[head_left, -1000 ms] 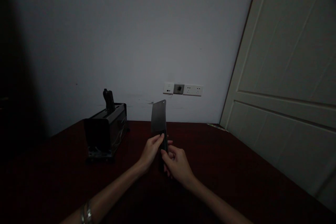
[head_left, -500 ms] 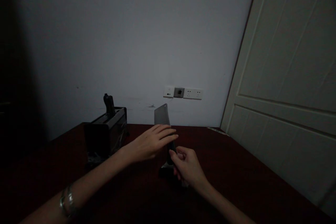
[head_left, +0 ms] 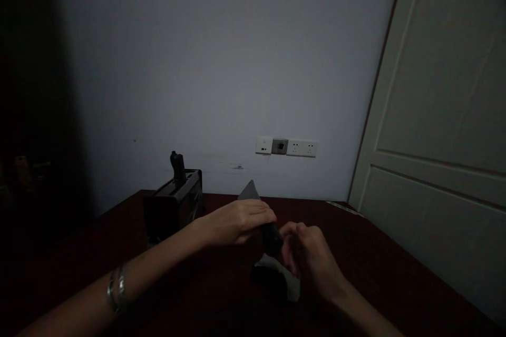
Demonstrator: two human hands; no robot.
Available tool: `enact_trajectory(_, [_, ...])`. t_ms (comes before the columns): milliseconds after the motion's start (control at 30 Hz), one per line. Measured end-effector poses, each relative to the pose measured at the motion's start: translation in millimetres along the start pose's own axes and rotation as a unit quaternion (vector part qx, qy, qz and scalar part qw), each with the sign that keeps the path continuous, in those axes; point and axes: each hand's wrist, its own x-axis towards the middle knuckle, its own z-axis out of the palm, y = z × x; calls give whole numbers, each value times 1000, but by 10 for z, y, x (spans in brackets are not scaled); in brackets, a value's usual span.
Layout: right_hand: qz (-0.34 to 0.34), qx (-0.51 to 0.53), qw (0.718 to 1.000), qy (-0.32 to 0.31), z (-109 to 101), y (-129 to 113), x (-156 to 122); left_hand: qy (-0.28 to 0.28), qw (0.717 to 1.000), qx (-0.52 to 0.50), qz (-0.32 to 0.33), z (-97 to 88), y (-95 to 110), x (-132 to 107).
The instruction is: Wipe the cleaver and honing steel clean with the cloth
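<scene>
A cleaver with a wide grey blade (head_left: 249, 192) and a dark handle (head_left: 271, 237) lies tilted low over a small pale block (head_left: 280, 274) on the dark red table (head_left: 387, 274). My right hand (head_left: 310, 260) is closed round the handle. My left hand (head_left: 239, 220) rests flat on the blade with its fingers stretched out and pressed together; it hides most of the blade. A bracelet sits on my left wrist.
A dark knife block (head_left: 174, 205) with one black handle (head_left: 177, 166) sticking up stands at the table's back left. Wall sockets (head_left: 286, 146) sit above the table's far edge. A pale door (head_left: 443, 158) closes off the right side. The room is dim.
The cleaver went from standing upright to lying nearly flat over the pale block. My left hand left the handle and spread over the blade. The view shifted left.
</scene>
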Motion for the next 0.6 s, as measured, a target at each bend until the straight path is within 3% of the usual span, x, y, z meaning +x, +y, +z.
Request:
enact_trajectory(167, [48, 78, 994, 56, -22, 108, 178, 79, 992, -40, -93, -361, 133, -91])
enact_trajectory(333, [122, 122, 985, 22, 179, 433, 297, 241, 940, -90, -222, -911, 168, -192])
enact_trajectory(433, [164, 139, 977, -13, 357, 631, 319, 328, 909, -110, -233, -1292, 121, -246])
enact_trajectory(600, [240, 158, 956, -59, 704, 987, 333, 425, 875, -75, -220, -1895, -25, -374])
